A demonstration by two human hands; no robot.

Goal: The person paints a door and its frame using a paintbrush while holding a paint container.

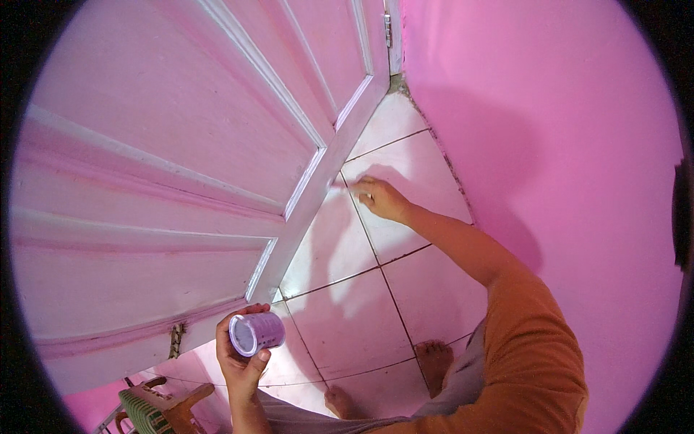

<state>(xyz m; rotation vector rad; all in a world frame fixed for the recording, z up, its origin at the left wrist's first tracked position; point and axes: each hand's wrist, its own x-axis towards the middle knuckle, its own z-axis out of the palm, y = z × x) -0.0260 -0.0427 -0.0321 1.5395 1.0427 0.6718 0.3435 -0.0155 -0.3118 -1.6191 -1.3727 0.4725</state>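
Note:
My left hand is wrapped round a small purple paint can, tilted so that its round, pale grey-white end shows. It is close to the lower free corner of a panelled door. My right hand is closed in a pinch on a slim, pale tool, which looks like a small paintbrush. Its tip is blurred and lies beside the door's bottom edge, above the floor tiles. Whether the tip touches the door cannot be made out.
A pink wall rises at the right, meeting the door at a metal hinge. White tiles with dark joints cover the floor, where my bare feet stand. A wooden chair with a green striped seat is at the lower left.

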